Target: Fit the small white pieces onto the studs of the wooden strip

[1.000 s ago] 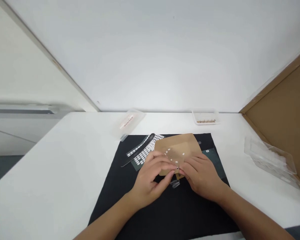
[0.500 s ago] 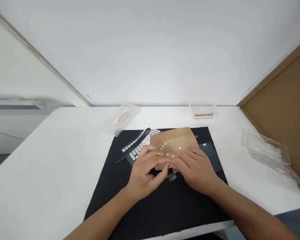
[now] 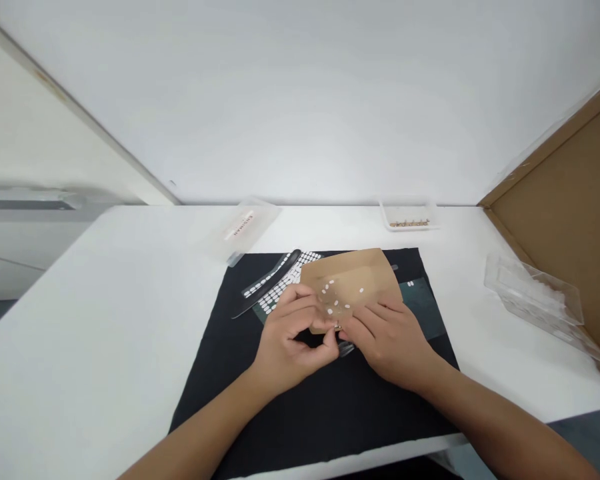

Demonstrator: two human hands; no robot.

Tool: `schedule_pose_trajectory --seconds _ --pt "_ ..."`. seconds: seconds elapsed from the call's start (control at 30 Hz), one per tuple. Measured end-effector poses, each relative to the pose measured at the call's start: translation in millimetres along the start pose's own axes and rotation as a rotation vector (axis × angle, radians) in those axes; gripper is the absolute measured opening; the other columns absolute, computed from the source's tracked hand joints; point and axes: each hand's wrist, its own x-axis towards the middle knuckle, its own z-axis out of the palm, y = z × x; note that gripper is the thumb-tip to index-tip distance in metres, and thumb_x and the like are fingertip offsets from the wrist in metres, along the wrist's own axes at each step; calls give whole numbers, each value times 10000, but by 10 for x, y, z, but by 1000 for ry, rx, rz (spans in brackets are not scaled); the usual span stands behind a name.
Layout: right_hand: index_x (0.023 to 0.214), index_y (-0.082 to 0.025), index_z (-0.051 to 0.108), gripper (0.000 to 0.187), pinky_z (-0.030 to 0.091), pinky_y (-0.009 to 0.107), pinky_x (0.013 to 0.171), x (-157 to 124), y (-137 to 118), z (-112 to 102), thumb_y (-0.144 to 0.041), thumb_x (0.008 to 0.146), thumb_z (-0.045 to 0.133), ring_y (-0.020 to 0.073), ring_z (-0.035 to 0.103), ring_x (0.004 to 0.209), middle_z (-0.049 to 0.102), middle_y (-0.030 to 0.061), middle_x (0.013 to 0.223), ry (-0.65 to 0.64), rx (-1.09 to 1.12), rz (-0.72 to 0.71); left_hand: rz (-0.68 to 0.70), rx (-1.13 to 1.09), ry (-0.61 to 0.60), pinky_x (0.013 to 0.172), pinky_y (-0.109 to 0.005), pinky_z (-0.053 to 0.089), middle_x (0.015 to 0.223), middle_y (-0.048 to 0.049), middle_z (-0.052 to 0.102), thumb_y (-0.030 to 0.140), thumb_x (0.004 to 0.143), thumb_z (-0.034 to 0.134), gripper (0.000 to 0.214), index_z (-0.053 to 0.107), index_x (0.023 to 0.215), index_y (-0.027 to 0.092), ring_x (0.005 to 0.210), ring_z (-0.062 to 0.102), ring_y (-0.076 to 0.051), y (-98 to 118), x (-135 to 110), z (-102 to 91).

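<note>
Both my hands meet over a black cloth mat on a white table. My left hand is curled, its thumb and fingers pinched at the near edge of a brown card dotted with small white stickers. My right hand lies beside it, fingers bent and pinching the same spot. A tiny item sits between the fingertips; I cannot make it out. A small clear piece lies on the mat just under the fingers.
A black nail file and a sheet of white stickers lie left of the card, a dark green sheet to its right. Clear plastic boxes stand at back left, back right and far right. A brown board leans at right.
The view has shifted slightly, so the things sit a little higher in the picture. My left fingers have curled tighter at the card's near edge; both hands stay together.
</note>
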Motion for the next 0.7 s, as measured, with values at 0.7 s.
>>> schedule_pose_trajectory --seconds 0.7 --pt "889 -183 607 345 297 336 687 -8 8 1 -277 1164 420 141 546 649 685 -1 756 46 259 98 -260 -346 -95 847 -391 467 716 1 700 126 898 710 129 695 798 207 721 590 -164 -4 -62 -39"
